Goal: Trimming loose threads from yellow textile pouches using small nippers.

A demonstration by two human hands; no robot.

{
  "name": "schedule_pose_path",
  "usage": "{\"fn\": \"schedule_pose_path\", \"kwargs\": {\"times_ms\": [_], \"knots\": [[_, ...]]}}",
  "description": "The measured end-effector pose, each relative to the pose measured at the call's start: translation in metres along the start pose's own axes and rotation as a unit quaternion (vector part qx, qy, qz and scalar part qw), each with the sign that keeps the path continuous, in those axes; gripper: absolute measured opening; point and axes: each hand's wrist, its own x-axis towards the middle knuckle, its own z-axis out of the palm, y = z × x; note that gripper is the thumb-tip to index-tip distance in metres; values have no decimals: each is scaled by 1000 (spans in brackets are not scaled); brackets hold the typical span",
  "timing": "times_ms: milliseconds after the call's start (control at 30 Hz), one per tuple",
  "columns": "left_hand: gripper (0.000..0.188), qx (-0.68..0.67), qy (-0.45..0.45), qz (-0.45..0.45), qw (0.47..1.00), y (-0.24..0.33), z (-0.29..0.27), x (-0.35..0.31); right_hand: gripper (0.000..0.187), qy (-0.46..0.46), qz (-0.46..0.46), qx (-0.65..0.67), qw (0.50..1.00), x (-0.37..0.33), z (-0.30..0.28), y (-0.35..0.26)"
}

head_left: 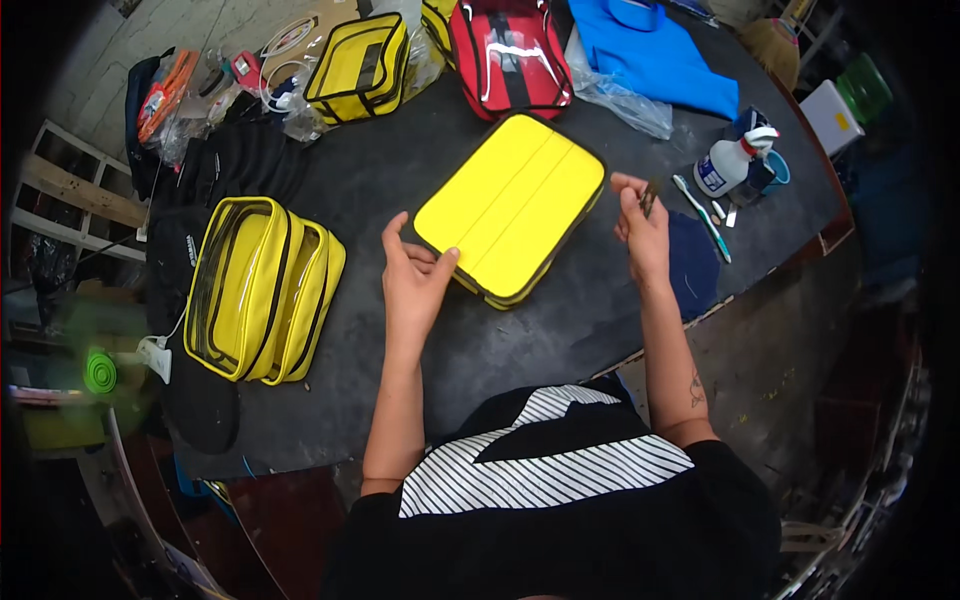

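A yellow rectangular bag (pixel 512 205) with dark edging and two seam lines across its face is tilted in front of me, above the black table. At its near left corner is my left hand (pixel 414 275), the thumb on the yellow face and the fingers by the edge, closed on the bag. Just off the bag's right side, my right hand (pixel 643 225) is closed around a small dark tool (pixel 649 197); its kind is too small to make out. To the left stand two yellow bags (pixel 265 290) with clear panels and dark trim, one against the other.
Behind lie another yellow clear-panelled bag (pixel 360 68), a red bag (pixel 511 55) and a blue bag (pixel 655 55). At right are a white spray bottle (pixel 722 168), a blue cup (pixel 772 172), toothbrushes (pixel 705 218) and dark blue cloth (pixel 693 268). Black fabric (pixel 240 165) lies at left.
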Motion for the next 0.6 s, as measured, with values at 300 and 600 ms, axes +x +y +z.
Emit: {"fn": "schedule_pose_path", "kwargs": {"times_ms": [300,600], "knots": [[65,-220,-65,-41,972,-32,2,22,50,-86,117,-29,989,-37,23,10],[47,-241,-77,164,953,-1,-7,8,34,-94,216,211,949,-26,29,30]]}}
